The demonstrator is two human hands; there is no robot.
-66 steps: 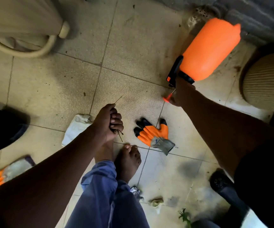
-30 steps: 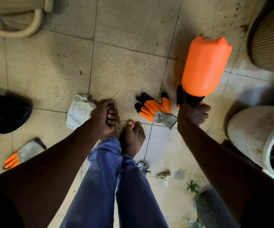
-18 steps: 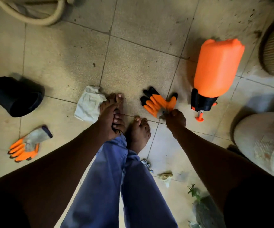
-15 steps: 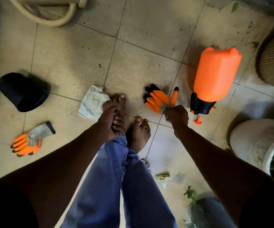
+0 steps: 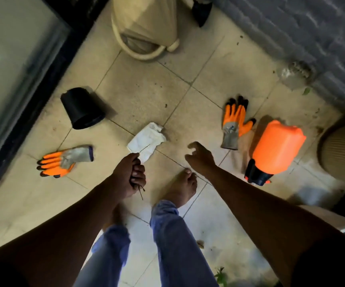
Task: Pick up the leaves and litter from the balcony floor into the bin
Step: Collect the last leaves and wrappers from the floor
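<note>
Thin twigs (image 5: pixel 139 190) sit clenched in the left hand (image 5: pixel 129 175) above the tiled balcony floor (image 5: pixel 146 96); the right hand (image 5: pixel 200 159) hovers empty, fingers loosely spread, near a white cloth (image 5: pixel 146 139) and an orange glove (image 5: pixel 233 123).

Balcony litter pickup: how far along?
Early. Nothing visibly binned; the beige bin lies tipped at the top. In hand: the left hand grips a few thin twigs; the right hand is open and empty. Left: a white crumpled rag, a green leaf by the wall, small scraps near the feet.
</note>
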